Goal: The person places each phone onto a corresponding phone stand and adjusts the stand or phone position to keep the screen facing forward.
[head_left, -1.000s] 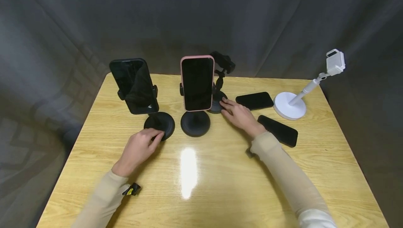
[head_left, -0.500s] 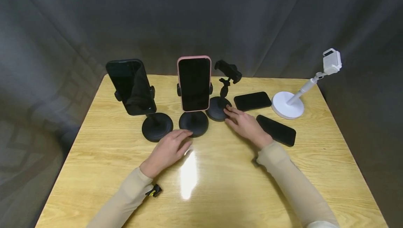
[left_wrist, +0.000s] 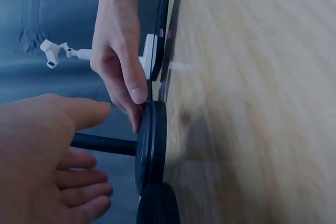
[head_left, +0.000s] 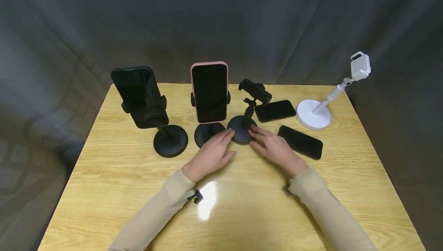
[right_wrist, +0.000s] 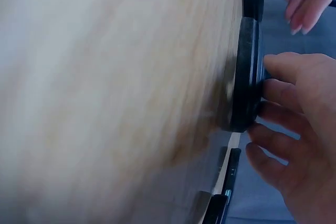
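Observation:
My right hand (head_left: 273, 149) holds the round base of a short black phone stand (head_left: 240, 129) by its right side, fingers and thumb at the rim. The stand's clamp holds no phone. Extended fingers mark my left hand (head_left: 211, 156), which reaches toward the left side of that base, in front of the middle stand. In the left wrist view the left hand (left_wrist: 47, 156) has nothing in its fingers, apart from the base (left_wrist: 152, 148). The middle black stand (head_left: 202, 133) carries a pink-cased phone (head_left: 209, 93), its base partly hidden by my left hand.
Another black stand (head_left: 170, 141) at the left bears a black phone (head_left: 140, 97), tilted. Two dark phones lie flat on the right: one phone (head_left: 275, 110) behind, another phone (head_left: 300, 142) nearer. A white stand (head_left: 313, 114) stands at the far right of the wooden table (head_left: 256, 204).
My right hand has drawn the short black stand nearer, out from behind the pink-cased phone. My left hand has left the leftmost stand's base and moved right, toward the short stand.

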`<move>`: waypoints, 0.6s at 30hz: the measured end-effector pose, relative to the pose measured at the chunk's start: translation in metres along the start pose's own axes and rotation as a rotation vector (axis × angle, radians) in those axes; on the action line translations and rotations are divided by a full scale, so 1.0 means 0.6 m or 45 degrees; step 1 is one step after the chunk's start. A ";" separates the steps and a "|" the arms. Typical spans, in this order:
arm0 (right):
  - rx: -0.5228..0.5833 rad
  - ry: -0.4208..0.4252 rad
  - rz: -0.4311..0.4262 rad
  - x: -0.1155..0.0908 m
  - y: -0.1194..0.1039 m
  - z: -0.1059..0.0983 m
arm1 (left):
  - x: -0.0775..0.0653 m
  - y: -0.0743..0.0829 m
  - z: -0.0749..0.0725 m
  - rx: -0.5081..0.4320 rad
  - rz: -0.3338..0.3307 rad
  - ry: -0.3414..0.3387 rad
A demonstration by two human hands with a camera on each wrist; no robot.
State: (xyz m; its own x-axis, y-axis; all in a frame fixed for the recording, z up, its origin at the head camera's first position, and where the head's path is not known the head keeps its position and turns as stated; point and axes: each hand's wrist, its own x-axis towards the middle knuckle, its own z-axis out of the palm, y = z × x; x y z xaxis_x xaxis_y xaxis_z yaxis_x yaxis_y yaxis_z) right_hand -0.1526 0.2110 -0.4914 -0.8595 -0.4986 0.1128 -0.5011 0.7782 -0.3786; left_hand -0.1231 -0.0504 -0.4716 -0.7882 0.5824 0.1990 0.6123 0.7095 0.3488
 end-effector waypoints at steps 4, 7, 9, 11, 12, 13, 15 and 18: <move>-0.009 0.007 0.001 -0.014 -0.004 -0.002 | 0.022 0.003 0.014 0.021 -0.049 -0.042; -0.010 0.020 -0.001 -0.023 -0.007 -0.003 | 0.036 0.005 0.023 0.023 -0.065 -0.056; -0.008 0.027 -0.001 -0.028 -0.007 -0.002 | 0.043 0.007 0.029 0.029 -0.075 -0.061; -0.006 0.033 0.004 -0.033 -0.008 -0.001 | 0.050 0.008 0.034 0.041 -0.082 -0.072; -0.004 0.035 0.006 -0.035 -0.008 -0.001 | 0.052 0.008 0.037 0.052 -0.088 -0.083; -0.003 0.035 0.008 -0.037 -0.008 0.000 | 0.055 0.008 0.039 0.065 -0.093 -0.095; 0.001 0.037 0.008 -0.040 -0.009 0.001 | 0.058 0.008 0.043 0.093 -0.101 -0.117; 0.001 0.051 0.003 -0.042 -0.011 0.000 | 0.062 0.008 0.047 0.125 -0.104 -0.134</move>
State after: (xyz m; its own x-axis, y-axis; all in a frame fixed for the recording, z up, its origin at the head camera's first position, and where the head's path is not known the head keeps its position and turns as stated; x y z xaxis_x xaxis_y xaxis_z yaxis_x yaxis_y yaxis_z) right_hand -0.1275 0.2186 -0.4919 -0.8641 -0.4811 0.1483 -0.4989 0.7791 -0.3795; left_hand -0.1477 -0.0142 -0.4883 -0.8279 0.5558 0.0751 0.5537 0.7886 0.2673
